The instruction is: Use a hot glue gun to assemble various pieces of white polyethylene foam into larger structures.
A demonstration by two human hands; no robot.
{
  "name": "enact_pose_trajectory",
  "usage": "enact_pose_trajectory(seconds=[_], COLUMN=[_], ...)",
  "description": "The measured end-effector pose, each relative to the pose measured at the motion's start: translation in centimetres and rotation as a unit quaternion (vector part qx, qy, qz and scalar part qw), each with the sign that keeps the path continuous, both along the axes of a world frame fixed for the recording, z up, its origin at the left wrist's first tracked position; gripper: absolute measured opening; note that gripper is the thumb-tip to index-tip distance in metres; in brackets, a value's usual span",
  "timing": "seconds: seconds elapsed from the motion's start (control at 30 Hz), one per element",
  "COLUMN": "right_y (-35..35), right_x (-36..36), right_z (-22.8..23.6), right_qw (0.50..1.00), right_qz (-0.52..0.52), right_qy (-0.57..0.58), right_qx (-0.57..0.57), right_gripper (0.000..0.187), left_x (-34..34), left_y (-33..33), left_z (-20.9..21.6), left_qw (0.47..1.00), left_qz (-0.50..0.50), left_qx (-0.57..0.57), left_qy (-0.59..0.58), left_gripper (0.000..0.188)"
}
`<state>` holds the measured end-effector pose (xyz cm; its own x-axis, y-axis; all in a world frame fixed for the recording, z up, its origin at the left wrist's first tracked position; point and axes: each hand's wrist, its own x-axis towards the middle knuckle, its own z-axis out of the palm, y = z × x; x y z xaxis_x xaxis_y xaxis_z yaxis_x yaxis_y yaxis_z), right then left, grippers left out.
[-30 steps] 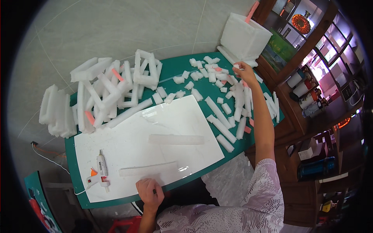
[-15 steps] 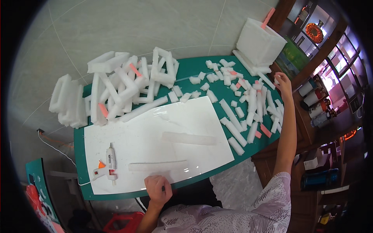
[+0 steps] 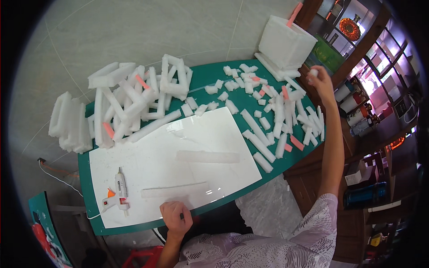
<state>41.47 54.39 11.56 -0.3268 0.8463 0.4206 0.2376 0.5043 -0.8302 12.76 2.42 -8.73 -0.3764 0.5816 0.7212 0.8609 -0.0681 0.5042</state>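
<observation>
My right hand (image 3: 321, 85) is raised past the far right edge of the table, its fingers closed round a small white foam piece (image 3: 314, 72). Near the front edge of the white board (image 3: 134, 163), my left hand (image 3: 175, 219) is curled into a loose fist with nothing seen in it. Just beyond that fist lies a flat foam strip (image 3: 175, 190). A second foam strip (image 3: 208, 157) rests farther back on the board. To the left, a white hot glue gun (image 3: 120, 185) with an orange trigger lies on its side.
Foam frames (image 3: 127, 96) are piled at the back left. Many loose foam sticks (image 3: 259, 145) and chunks, some pink, spread over the green tabletop (image 3: 210, 69) on the right. A foam box (image 3: 286, 44) stands in the far right corner, near a wooden shelf (image 3: 357, 58).
My right hand has lifted away from the table's right edge, and the foam piece now shows in its fingers. The whole view has shifted slightly; my left hand stays curled at the front.
</observation>
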Motion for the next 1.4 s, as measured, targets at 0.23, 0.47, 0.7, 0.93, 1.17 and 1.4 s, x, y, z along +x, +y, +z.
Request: enact_pose_trajectory(seconds=[0.23,0.47,0.7,0.93,1.17,1.4], right_y=[-3.0,-12.2,-33.5,-36.9,-32.1,-38.4], right_x=[-3.4,-6.8,-7.6,-4.8,2.2,-6.1], right_z=[-2.5,-7.5,-6.1,-9.9,-10.7,-13.5], right_qw=[0.990,0.951,0.817,0.813,0.969,0.932], right_qz=[0.038,0.153,0.414,0.409,0.074,0.260], right_qy=[-0.001,0.025,0.078,0.163,0.202,-0.087], right_qx=[-0.137,-0.268,-0.394,-0.381,-0.119,-0.238], right_gripper=[0.031,0.030,0.031,0.029,0.026,0.031], left_x=[0.1,0.6,4.9,6.9,5.4,6.1], left_y=[0.3,-0.5,4.0,4.0,2.1,5.9], left_z=[0.3,0.6,4.0,1.0,3.5,3.8], left_qw=[1.000,0.998,0.950,0.859,0.811,0.820], left_qz=[-0.021,-0.033,-0.277,-0.440,-0.386,-0.385], left_qx=[0.001,0.000,-0.056,-0.153,-0.262,-0.007], left_qy=[-0.022,-0.054,-0.134,-0.213,-0.352,-0.424], left_gripper=[0.027,0.024,0.050,0.029,0.017,0.016])
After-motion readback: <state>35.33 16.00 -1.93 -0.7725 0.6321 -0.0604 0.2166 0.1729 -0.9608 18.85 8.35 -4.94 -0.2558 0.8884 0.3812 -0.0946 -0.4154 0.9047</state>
